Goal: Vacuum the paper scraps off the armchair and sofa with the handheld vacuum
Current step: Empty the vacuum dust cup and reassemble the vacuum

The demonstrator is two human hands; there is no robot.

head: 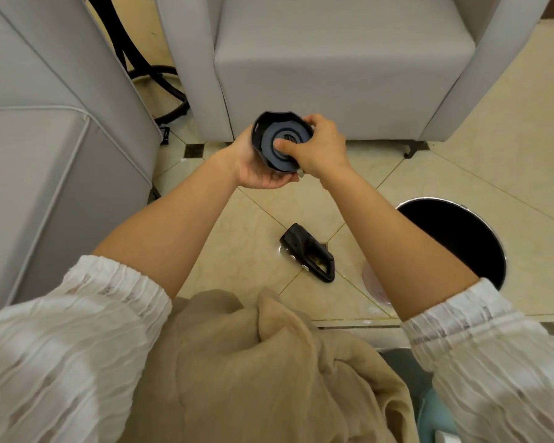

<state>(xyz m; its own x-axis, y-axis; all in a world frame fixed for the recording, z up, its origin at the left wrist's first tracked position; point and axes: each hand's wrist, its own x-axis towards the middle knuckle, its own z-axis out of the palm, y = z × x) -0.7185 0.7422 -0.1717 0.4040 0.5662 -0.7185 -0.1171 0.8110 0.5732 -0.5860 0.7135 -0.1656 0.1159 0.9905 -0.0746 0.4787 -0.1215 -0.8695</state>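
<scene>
My left hand (256, 164) cups a black vacuum dust cup (260, 129) from below, its open end facing me. Inside it sits a grey round filter (271, 148), and my right hand (321, 148) pinches the filter's centre with thumb and fingers. The black handle part of the handheld vacuum (307, 252) lies on the tiled floor below my hands, apart from the cup. A grey armchair (339, 65) stands straight ahead and a grey sofa (45, 148) is at the left. No paper scraps show on either seat.
A round black bin with a chrome rim (493, 231) stands open on the floor at the right, near my right forearm. A black chair base (160, 78) stands between sofa and armchair. Beige fabric (253, 362) covers my lap.
</scene>
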